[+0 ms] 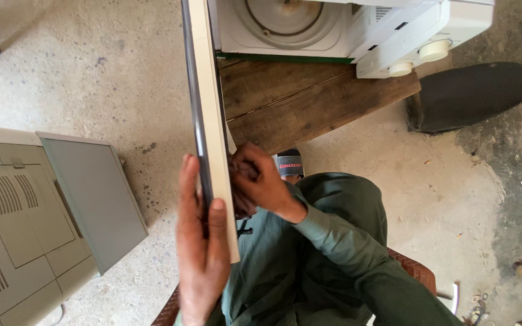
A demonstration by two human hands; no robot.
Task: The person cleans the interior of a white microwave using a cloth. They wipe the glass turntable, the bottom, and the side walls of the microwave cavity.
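Currently we are gripping cream panel (211, 121) edge-on over lap, left hand (200, 241) clamping its near end; right hand (261, 184) pinching dark rubber seal (191, 90) at panel edge. Seal looking seated along far length; near end remaining.

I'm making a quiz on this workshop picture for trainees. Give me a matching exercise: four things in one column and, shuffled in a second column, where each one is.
Things:
1. Long cream flat panel with dark edge
2. Grey boxy machine with vent slots
3. Black oval cushion
4. White round-tub washing machine

Places:
A. On the concrete floor at the far right
B. Standing on edge, gripped by the left hand, with the right hand at its side
C. At the top, beyond the brown wooden planks
D. On the floor at the lower left

Pairs: 1-B, 2-D, 3-A, 4-C
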